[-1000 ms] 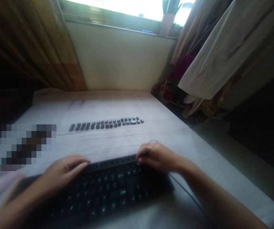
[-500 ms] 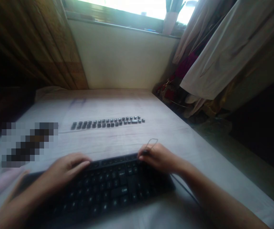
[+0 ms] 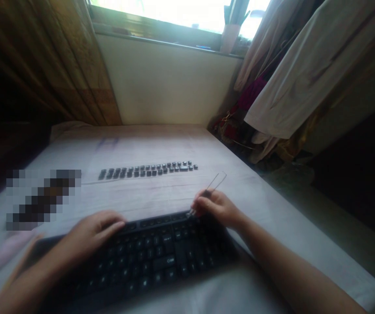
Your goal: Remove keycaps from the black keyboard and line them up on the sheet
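Note:
A black keyboard [image 3: 161,248] lies across the white sheet in front of me. My left hand [image 3: 100,224] grips its far edge left of centre, thumb toward the keys and fingers along the back rim. In my right hand [image 3: 215,207] a wire keycap puller [image 3: 218,179] is pinched, with one wire loop standing up above the fingers. Its lower wire ends reach the keyboard's upper right area; whether they hold a key is too blurred to tell. Beyond the keyboard, two rows of loose black keycaps [image 3: 148,170] lie on the sheet.
At the left lies a pixelated dark object [image 3: 42,200], with a pink cloth [image 3: 6,253] nearer me. A curtain [image 3: 76,65] hangs back left and clothes [image 3: 282,87] hang at the right. The sheet-covered surface [image 3: 272,205] drops off along its right edge.
My right hand has risen slightly and tilted, so the puller's lower wires now show at the keyboard's top edge. My left hand stays in place.

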The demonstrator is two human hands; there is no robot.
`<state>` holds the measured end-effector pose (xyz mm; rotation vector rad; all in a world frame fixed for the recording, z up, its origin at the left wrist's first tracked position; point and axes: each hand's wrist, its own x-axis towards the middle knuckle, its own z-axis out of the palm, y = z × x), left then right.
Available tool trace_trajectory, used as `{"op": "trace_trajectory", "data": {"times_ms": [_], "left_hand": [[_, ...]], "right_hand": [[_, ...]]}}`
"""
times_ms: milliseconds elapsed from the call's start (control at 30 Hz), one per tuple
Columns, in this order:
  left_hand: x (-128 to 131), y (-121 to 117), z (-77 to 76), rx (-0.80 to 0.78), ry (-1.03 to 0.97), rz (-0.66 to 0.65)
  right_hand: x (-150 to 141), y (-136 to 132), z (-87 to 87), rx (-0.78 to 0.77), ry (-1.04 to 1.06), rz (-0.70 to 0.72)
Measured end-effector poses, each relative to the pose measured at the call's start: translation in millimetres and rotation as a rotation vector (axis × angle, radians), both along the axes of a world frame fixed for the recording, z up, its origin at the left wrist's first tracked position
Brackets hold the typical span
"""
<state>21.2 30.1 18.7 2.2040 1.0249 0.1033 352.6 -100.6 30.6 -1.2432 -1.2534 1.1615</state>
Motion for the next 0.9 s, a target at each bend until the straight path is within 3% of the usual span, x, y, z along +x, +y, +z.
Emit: {"op": "trace_trajectory", "data": {"times_ms": [167,300,533,733,900], "left_hand": [[3.0,-9.6,5.1,0.190,-0.041,0.049],[21.2,-36.9,18.1,0.256,-0.146,0.043],[56.8,-79.3,31.8,-0.020,-0.281,0.072],[61.9,-81.6,29.3,-0.378,-0.477,0.141],[61.6,-76.4,21.8,-0.566,-0.507,0.262]], "right_hand": [[-21.0,-5.1,25.5,0.182,-0.338,0.077],[-36.8,-6.1,41.6,0.338,-0.532,0.074],[-62.1,-5.6,47.5,0.476,-0.552,0.117],[-77.2,-3.7,47.4,0.523,-0.541,0.126],[-83.2,2.2,41.5,0.606,-0.593,0.054]]}}
